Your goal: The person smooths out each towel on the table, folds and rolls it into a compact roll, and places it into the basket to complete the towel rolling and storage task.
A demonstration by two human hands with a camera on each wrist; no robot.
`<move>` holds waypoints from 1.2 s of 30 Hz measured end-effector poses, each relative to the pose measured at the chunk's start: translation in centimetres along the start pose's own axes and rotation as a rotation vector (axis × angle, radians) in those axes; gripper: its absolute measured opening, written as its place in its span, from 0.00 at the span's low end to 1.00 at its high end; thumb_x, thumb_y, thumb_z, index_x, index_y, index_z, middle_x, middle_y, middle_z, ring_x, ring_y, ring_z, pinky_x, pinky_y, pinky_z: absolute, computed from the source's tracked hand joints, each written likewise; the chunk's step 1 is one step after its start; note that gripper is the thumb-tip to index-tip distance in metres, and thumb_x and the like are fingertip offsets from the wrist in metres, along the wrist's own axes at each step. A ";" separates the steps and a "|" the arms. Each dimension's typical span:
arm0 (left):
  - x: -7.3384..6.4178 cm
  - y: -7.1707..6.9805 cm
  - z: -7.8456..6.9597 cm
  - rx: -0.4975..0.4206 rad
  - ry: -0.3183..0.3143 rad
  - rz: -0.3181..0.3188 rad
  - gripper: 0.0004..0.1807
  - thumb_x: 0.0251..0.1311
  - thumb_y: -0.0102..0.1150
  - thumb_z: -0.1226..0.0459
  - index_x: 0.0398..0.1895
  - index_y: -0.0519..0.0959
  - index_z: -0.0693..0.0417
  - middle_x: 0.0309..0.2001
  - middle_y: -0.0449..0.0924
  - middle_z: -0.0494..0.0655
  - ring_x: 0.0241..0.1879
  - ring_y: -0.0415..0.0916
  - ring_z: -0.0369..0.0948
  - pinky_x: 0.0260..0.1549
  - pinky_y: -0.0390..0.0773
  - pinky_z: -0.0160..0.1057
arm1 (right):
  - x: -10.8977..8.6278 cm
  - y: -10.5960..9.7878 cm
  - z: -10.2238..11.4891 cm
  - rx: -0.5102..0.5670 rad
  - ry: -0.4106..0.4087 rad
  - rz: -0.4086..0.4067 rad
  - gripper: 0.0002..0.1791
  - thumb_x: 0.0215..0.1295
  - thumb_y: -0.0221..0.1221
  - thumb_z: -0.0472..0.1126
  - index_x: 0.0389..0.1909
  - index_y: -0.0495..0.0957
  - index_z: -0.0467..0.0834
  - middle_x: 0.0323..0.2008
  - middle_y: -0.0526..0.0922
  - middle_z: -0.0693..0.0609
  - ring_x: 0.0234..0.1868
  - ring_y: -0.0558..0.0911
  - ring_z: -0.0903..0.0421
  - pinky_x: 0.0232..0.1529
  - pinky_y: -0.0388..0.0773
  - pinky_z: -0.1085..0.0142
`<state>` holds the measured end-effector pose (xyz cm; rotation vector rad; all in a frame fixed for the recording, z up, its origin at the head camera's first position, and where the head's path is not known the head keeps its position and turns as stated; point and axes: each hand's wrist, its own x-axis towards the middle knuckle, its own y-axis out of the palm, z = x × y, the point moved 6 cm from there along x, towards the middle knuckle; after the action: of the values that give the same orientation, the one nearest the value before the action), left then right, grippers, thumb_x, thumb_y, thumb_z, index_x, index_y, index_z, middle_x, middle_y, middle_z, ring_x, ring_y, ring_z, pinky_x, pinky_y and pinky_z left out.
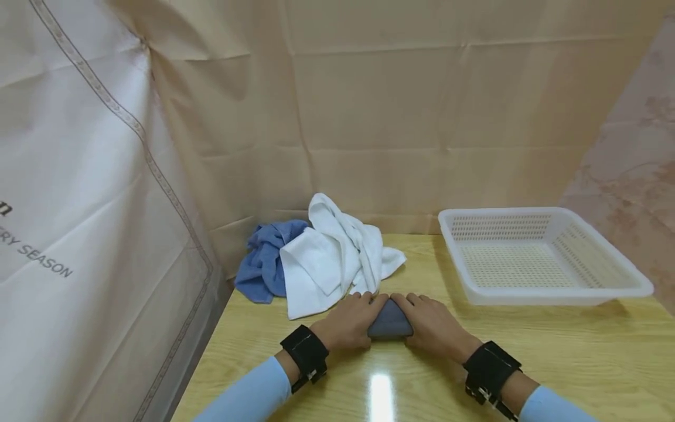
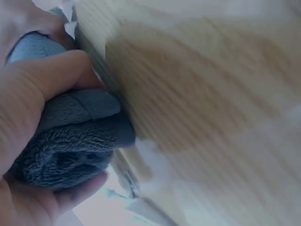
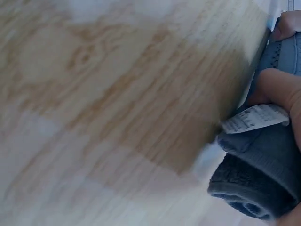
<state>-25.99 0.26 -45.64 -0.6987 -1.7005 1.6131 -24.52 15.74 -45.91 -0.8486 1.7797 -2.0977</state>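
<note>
A grey-blue towel (image 1: pixel 390 321), rolled into a compact bundle, lies between both hands on the wooden table. My left hand (image 1: pixel 349 321) grips one end, its thumb and fingers curled round the roll; the left wrist view shows the coiled end of the towel (image 2: pixel 66 155). At the other end my right hand (image 1: pixel 435 324) holds the roll the same way. A white printed label (image 3: pixel 256 117) sticks out of the towel beside the right thumb in the right wrist view. Behind the left hand lies a rumpled white towel (image 1: pixel 337 252), partly over a crumpled blue towel (image 1: pixel 269 258).
A white perforated plastic basket (image 1: pixel 548 293) stands at the back right of the wooden table (image 1: pixel 527 363). Beige cloth (image 1: pixel 369 117) hangs behind the table, and a pale printed cloth (image 1: pixel 95 234) hangs along the left side.
</note>
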 end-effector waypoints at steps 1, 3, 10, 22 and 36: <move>0.1 -0.2 0.0 0.017 0.007 -0.026 0.49 0.47 0.78 0.54 0.72 0.64 0.49 0.50 0.77 0.49 0.42 0.77 0.45 0.42 0.78 0.42 | -0.1 -0.4 0.0 -0.009 -0.001 -0.017 0.49 0.38 0.80 0.45 0.66 0.71 0.44 0.41 0.79 0.49 0.39 0.81 0.49 0.36 0.80 0.53; 0.3 -0.9 0.1 0.041 0.003 -0.088 0.48 0.47 0.77 0.54 0.73 0.64 0.48 0.49 0.77 0.47 0.42 0.76 0.44 0.42 0.77 0.43 | -0.2 -1.4 -0.1 -0.035 -0.018 -0.056 0.49 0.38 0.80 0.45 0.66 0.71 0.44 0.40 0.79 0.49 0.37 0.81 0.49 0.35 0.80 0.53; 2.1 -5.2 1.0 -0.092 -0.204 -0.520 0.49 0.52 0.80 0.52 0.71 0.64 0.62 0.54 0.75 0.57 0.50 0.76 0.48 0.48 0.79 0.44 | 0.1 -9.2 -3.5 -0.077 0.060 -0.243 0.47 0.43 0.77 0.42 0.67 0.70 0.38 0.42 0.83 0.39 0.36 0.85 0.42 0.32 0.82 0.47; 12.2 -3.7 -10.6 0.097 0.241 -0.563 0.14 0.74 0.60 0.52 0.55 0.86 0.42 0.50 0.83 0.40 0.51 0.77 0.37 0.53 0.73 0.30 | -0.4 -14.1 -11.5 0.014 0.431 -0.331 0.52 0.55 0.69 0.40 0.81 0.57 0.54 0.40 0.75 0.31 0.27 0.78 0.41 0.20 0.72 0.51; 13.9 -3.5 -10.6 0.069 0.242 -0.626 0.06 0.65 0.70 0.54 0.39 0.90 0.43 0.39 0.85 0.35 0.40 0.77 0.32 0.46 0.73 0.24 | -0.1 -13.1 -12.6 0.054 0.450 -0.302 0.50 0.61 0.65 0.39 0.82 0.54 0.56 0.40 0.73 0.29 0.25 0.75 0.43 0.20 0.71 0.55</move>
<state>-26.16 17.35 -40.62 -0.2668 -1.4792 1.0913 -29.52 28.78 -34.31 -0.7065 1.8820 -2.6948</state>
